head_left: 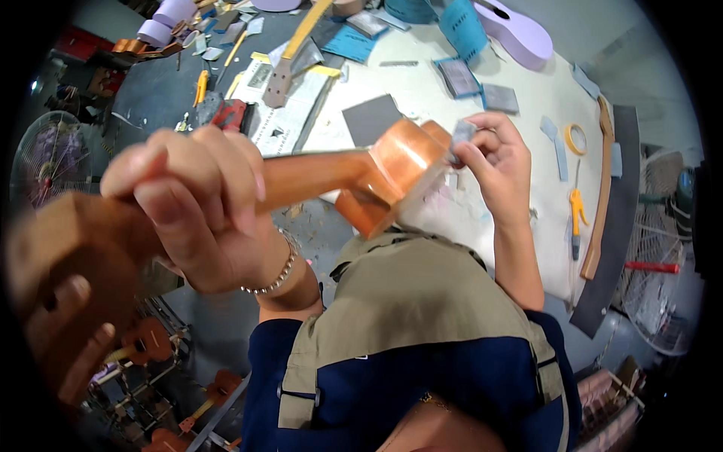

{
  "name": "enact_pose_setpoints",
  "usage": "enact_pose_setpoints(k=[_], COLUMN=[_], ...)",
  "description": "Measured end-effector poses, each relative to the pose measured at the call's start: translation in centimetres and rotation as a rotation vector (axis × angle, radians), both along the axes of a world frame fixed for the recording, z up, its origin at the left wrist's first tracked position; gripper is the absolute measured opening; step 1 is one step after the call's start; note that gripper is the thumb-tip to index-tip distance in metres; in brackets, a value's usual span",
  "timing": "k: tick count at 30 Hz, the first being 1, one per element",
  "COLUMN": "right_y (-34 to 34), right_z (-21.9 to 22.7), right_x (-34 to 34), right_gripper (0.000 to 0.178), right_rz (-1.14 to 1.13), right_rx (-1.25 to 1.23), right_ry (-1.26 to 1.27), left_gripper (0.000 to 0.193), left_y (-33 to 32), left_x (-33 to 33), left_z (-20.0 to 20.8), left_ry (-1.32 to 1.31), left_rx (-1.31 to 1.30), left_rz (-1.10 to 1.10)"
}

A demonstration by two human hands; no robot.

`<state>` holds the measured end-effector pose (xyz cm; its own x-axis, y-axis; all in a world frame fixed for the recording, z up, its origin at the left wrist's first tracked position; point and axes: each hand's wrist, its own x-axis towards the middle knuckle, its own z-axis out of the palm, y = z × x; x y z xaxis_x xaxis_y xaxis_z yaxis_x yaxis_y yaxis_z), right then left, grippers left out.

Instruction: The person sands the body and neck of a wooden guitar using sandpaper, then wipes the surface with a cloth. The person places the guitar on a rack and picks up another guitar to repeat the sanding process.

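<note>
My left hand is wrapped round the neck of a brown wooden ukulele, near its headstock at the left. The instrument lies slanted in the air above my apron, its glossy body toward the right and tilted edge-on. In my right hand, a small grey piece of sandpaper is pinched between thumb and fingers. It is close against the far right edge of the body; whether it touches, I cannot tell. The headstock is blurred.
On the worktable lie a dark grey sheet, blue sandpaper, a lilac ukulele body, a tape roll, a yellow-handled tool and a wooden neck. Fans flank it. Finger-like shapes blur at lower left.
</note>
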<state>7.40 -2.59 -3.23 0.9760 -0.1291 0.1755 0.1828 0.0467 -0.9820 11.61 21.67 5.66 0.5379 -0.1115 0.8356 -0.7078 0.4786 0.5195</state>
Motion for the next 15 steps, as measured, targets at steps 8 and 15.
enact_pose_setpoints(k=[8, 15], right_y=[0.7, 1.7], right_z=[2.3, 3.1], right_x=[0.1, -0.1], right_gripper=[0.019, 0.016], right_rz=[0.068, -0.062], right_rx=[-0.378, -0.794], right_ry=[0.079, 0.082], left_gripper=[0.024, 0.025], left_y=[-4.9, -6.9], left_x=[-0.2, -0.9], left_z=[1.2, 1.7], left_ry=[0.094, 0.060], left_rx=[0.041, 0.077], left_rz=[0.165, 0.299])
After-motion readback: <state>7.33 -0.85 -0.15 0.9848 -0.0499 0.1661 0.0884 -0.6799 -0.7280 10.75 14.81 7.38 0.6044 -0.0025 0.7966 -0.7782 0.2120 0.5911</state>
